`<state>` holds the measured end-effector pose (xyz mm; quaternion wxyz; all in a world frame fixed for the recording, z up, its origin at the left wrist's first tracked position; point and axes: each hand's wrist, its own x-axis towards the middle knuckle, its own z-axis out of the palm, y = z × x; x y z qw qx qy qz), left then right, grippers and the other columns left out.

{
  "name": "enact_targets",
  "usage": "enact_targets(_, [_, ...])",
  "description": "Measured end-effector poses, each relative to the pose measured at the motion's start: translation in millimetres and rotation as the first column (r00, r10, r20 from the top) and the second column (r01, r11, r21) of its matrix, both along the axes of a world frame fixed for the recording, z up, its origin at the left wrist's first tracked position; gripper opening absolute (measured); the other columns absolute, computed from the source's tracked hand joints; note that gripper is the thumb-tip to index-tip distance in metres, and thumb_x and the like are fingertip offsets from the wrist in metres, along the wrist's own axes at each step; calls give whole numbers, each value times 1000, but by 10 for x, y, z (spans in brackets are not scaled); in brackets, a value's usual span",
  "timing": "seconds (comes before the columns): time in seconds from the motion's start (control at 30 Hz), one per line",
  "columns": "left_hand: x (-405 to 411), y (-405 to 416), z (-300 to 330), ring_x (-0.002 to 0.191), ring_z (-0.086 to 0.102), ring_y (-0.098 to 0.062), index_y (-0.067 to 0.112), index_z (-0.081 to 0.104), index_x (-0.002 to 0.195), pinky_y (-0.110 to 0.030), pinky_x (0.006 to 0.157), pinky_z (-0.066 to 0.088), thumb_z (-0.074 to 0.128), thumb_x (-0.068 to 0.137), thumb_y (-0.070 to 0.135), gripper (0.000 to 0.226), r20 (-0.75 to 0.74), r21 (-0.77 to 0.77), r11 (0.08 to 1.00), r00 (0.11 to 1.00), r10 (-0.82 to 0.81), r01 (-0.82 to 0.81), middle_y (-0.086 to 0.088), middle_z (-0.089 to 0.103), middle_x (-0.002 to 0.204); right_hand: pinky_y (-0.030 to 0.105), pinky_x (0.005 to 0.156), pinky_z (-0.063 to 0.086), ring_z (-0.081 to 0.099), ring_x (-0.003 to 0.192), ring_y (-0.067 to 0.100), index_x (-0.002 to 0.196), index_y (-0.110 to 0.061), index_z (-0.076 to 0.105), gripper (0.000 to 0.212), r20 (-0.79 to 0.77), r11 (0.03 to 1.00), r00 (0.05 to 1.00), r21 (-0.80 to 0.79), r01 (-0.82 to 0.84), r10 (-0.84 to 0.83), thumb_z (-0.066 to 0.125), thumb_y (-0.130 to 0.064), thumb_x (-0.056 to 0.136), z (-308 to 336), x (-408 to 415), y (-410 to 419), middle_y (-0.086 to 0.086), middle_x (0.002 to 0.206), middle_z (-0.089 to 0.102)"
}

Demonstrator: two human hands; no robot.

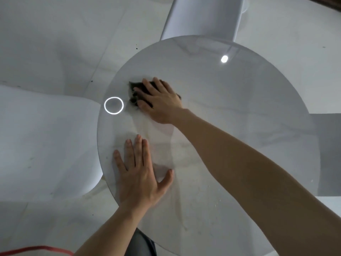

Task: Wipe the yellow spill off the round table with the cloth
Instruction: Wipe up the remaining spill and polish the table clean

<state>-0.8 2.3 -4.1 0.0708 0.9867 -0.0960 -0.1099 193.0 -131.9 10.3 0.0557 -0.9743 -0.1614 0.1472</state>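
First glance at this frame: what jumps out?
The right hand pressed flat on a dark cloth, left of the round table's centre. Nearer the camera, the left hand lies spread on the top, beside faint yellowish streaks. A bright ring reflection glows at the left rim.

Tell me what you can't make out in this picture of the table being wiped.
- Cloth, head view: mostly hidden under the right hand; its size and shape are unclear.
- Yellow spill: only faint streaks on the round table; its edges blur into glare.
- Table's near edge: cut off by the frame's bottom.
- Tabletop under the left hand: covered.
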Motion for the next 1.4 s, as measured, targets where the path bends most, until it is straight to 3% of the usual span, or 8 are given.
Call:
enact_targets(0.1, [-4,0,-12,158,17,-43,0,16,161,-69,124,9,33,88,79,110,-1,-1,1000,1000,-5,5,-18,15,172,45,122,1,6,153,29,155,-41,22,56,25,988,988,-22,-154,155,19,-57,102,12,-264,127,-2,167,15])
enact_targets(0.23, [2,-8,-40,159,14,-41,1,16,161,-68,125,7,31,87,80,110,4,-10,1000,1000,-1,1,-18,18,172,45,123,2,7,153,27,154,-41,26,52,22,987,987,12,-158,158,23,-54,103,38,-710,-217,-3,167,17])
enact_targets(0.4, [-2,-12,-76,159,8,-40,1,15,161,-67,125,4,34,86,78,109,17,2,1000,1000,-4,4,-16,12,173,40,124,-4,-2,154,21,155,-46,18,54,4,987,987,0,162,-162,17,-56,103,34,-1435,-1061,-7,168,9])
enact_targets(0.67, [-25,-8,-86,160,-1,-36,7,7,162,-63,126,-3,27,89,78,104,40,-15,1000,999,22,-21,-10,3,175,33,123,-5,-8,153,16,150,-49,6,53,-10,775,775,14,632,-632,15,-60,99,68,-2589,-1570,-10,167,3])
enact_targets(0.97, [3,14,-106,160,3,-39,5,8,161,-65,125,-2,30,91,71,98,48,-42,999,999,15,-13,-13,7,174,44,124,-1,-9,153,20,155,-40,26,53,4,896,902,119,428,-432,22,-56,104,3,-2815,-213,-6,166,10])
enact_targets(1.17, [2,15,-108,159,5,-40,4,9,161,-66,125,0,31,91,70,99,49,-20,1000,999,9,-8,-14,8,174,48,122,16,11,153,27,153,-39,34,52,28,920,926,125,371,-377,36,-51,103,-21,-3524,-400,-3,165,22])
enact_targets(1.27, [0,3,-124,158,8,-41,3,13,161,-66,124,2,32,91,70,99,66,-3,1000,998,16,-16,-15,12,174,47,120,20,17,152,28,152,-38,35,54,25,835,838,100,540,-545,37,-53,100,37,-3694,-923,-1,163,26])
enact_targets(1.4, [7,-6,-142,157,12,-44,0,18,159,-67,122,4,34,89,69,100,66,22,1000,998,13,-14,-17,16,172,46,122,15,14,152,31,154,-38,22,53,49,552,550,18,834,-834,32,-46,103,100,-3581,-1778,3,165,19])
